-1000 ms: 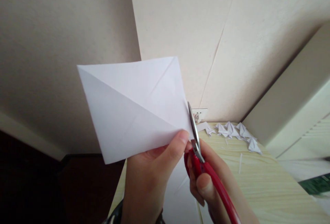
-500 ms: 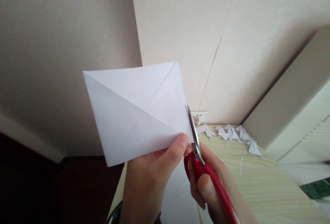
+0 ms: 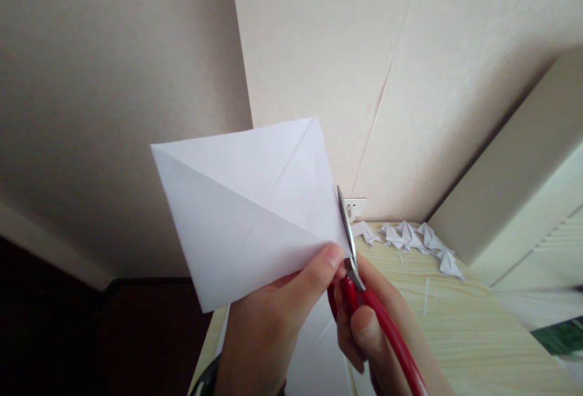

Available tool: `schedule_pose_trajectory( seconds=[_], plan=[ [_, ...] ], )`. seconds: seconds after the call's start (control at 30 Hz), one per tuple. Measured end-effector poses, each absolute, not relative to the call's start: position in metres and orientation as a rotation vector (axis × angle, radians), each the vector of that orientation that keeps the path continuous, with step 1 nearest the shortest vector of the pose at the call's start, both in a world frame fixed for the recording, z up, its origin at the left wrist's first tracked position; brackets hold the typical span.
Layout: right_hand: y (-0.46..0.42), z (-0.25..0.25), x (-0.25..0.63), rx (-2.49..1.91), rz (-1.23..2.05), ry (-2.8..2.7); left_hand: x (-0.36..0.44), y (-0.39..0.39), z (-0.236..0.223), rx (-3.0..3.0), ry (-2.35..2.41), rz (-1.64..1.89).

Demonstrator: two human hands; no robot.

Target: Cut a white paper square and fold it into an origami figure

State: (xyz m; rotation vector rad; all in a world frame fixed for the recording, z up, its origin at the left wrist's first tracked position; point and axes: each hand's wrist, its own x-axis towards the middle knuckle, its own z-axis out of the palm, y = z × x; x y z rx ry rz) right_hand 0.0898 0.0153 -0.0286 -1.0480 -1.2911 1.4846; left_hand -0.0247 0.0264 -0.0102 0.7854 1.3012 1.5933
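Note:
A white sheet of paper [image 3: 255, 201] with two crossing diagonal creases is held up in the air. My left hand [image 3: 282, 317] pinches it near its lower right corner, thumb on top and fingers behind. My right hand [image 3: 378, 329] is wrapped round the red handles of a pair of scissors [image 3: 350, 256]. The metal blades lie along the paper's right edge, close to my left fingertips; whether they are cutting into it I cannot tell. Most of the fingers of my left hand are hidden behind the paper.
On the wooden table [image 3: 473, 335] several folded white paper pieces [image 3: 410, 237] lie at the back right. A thin paper strip [image 3: 426, 296] is nearer. Another white sheet [image 3: 319, 353] lies beneath my hands. A wall socket [image 3: 357, 206] sits behind the table.
The paper and my left hand have shifted slightly right and down, with the paper tilting a little. The scissors have moved slightly right, and their blades look closer together.

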Motion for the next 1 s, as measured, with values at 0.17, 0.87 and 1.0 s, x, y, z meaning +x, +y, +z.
schedule_pose_trajectory(
  seconds=[0.17,0.87,1.0],
  plan=[
    [0.019,-0.033,0.093,-1.032,1.489,-1.322,-0.027,0.027,-0.012,0.804,1.28,1.583],
    [0.018,-0.024,0.093,-1.036,1.52,-1.276,-0.031,0.027,-0.01,0.803,1.193,1.502],
    [0.018,-0.028,0.091,-1.039,1.477,-1.256,-0.032,0.028,-0.01,0.811,1.1,1.514]
  ],
)
